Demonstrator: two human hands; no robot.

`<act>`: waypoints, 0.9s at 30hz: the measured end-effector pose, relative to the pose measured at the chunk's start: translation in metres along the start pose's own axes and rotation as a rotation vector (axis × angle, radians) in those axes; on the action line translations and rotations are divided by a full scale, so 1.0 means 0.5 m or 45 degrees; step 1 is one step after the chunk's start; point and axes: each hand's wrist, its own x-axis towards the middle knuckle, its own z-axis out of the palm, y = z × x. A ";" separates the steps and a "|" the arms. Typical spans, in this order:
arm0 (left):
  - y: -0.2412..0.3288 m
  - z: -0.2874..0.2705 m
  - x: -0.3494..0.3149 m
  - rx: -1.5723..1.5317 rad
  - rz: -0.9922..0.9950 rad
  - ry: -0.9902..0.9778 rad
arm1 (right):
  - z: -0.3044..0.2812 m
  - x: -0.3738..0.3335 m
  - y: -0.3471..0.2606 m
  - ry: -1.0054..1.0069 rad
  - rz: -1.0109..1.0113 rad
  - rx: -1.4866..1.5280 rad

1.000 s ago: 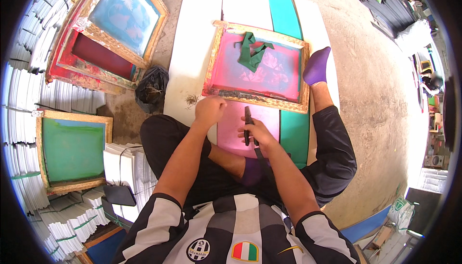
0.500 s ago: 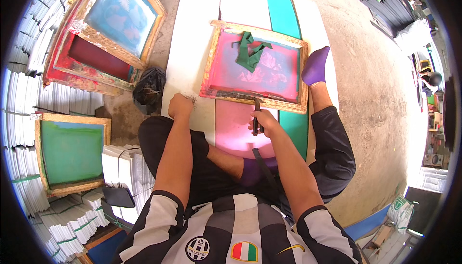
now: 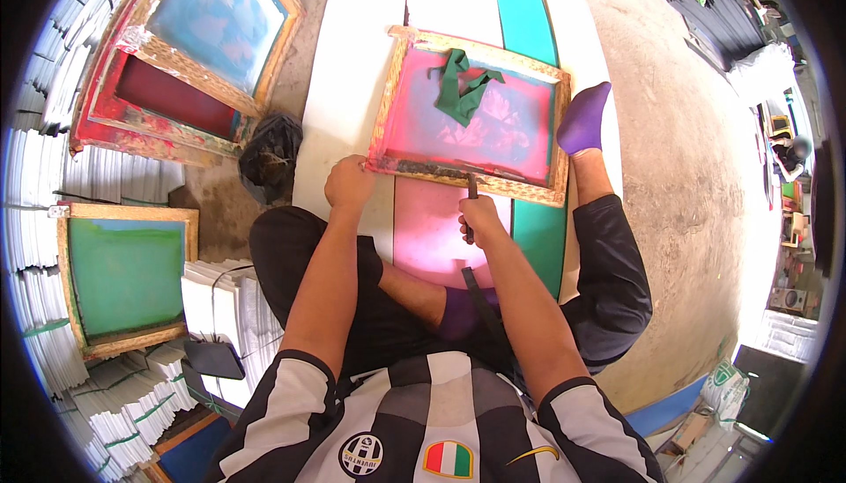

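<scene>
A screen-printing frame [image 3: 388, 104] with a wooden border and pink mesh lies flat on the boards in front of me. My right hand [image 3: 482, 216] is closed round dark-handled pliers [image 3: 472, 190], whose head reaches the frame's near rail. My left hand [image 3: 349, 182] is closed at the near left corner of the frame, its fingertips mostly hidden. A crumpled dark green cloth [image 3: 460, 95] lies on the mesh toward the far side. Against the frame's right side rests my foot in a purple sock [image 3: 583, 122].
Wooden-framed screens, one with blue mesh [image 3: 216, 20], one red [image 3: 167, 95] and one green [image 3: 128, 271], lean at the left among white stacks [image 3: 216, 307]. A black plastic bag [image 3: 270, 157] sits near my left knee. A strap [image 3: 480, 293] crosses my lap.
My left hand has moved right and forward, from the white board up to the frame's corner. The pliers' handles, apart before, now appear closer together and more upright.
</scene>
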 end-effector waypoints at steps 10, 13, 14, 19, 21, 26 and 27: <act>0.021 -0.001 -0.003 0.079 0.071 -0.071 | 0.035 -0.001 0.027 0.384 -0.196 -0.443; 0.013 0.010 0.001 0.064 0.088 -0.041 | 0.032 0.002 0.034 0.366 -0.226 -0.383; 0.008 0.012 0.003 0.057 0.090 -0.029 | 0.032 -0.003 0.031 0.347 -0.232 -0.349; 0.002 0.010 -0.006 0.009 0.091 -0.030 | 0.029 0.001 0.044 0.247 -0.278 -0.213; 0.004 0.011 -0.002 -0.029 0.105 -0.040 | 0.024 0.019 0.060 0.164 -0.332 -0.022; -0.014 0.030 -0.020 -0.038 0.155 0.142 | -0.010 0.002 0.068 -0.095 -0.366 0.316; -0.011 0.034 -0.023 -0.092 0.264 0.129 | -0.015 -0.004 0.073 -0.127 -0.392 0.329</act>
